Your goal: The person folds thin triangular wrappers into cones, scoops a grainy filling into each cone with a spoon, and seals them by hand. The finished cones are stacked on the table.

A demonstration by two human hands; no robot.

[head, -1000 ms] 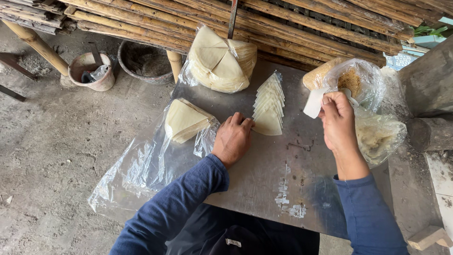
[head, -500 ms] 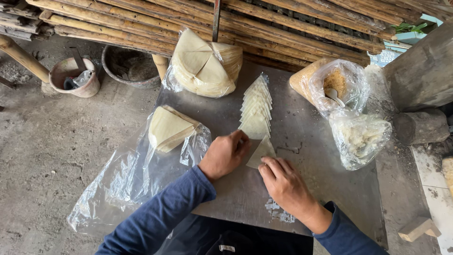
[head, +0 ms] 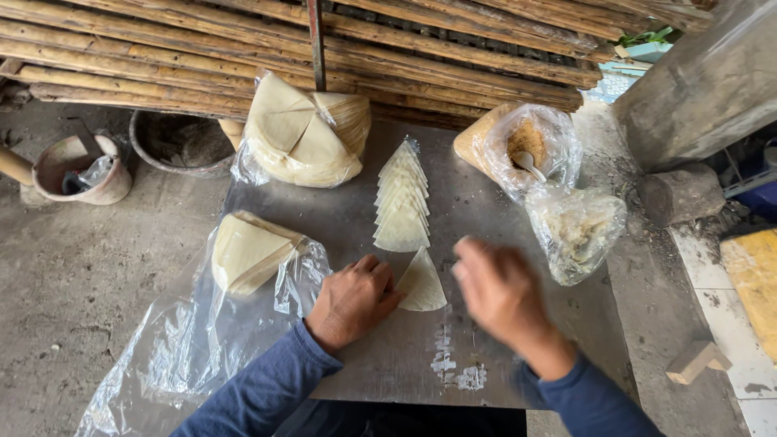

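Your left hand (head: 352, 299) rests knuckles-up on the grey metal tabletop (head: 486, 226), fingers loosely curled and their tips touching the left edge of a single pale, cream-coloured triangular pastry wrapper (head: 421, 283) that lies flat on the metal; the fingers press against it and do not close around it. Your right hand (head: 502, 295) hangs just right of that wrapper, blurred, so you cannot tell how its fingers are set, and nothing shows in its grip. Just beyond the single wrapper, farther from you, a row of overlapping cream triangular wrappers (head: 401, 198) runs away across the tabletop. Left of the single wrapper, beside your left hand, a thick wedge-shaped stack of pale wrappers (head: 243, 252) sits on a crumpled clear plastic sheet (head: 178, 348) that hangs over the table's left edge. Beyond the row, a round bundle of wrappers in a clear plastic bag (head: 303, 133) leans near the bamboo poles (head: 243, 57). To the right of the row, an open clear bag of brown crumbly filling with a white spoon (head: 530, 150) stands, and nearer you a second clear bag with pale contents (head: 575, 231) lies beside it.
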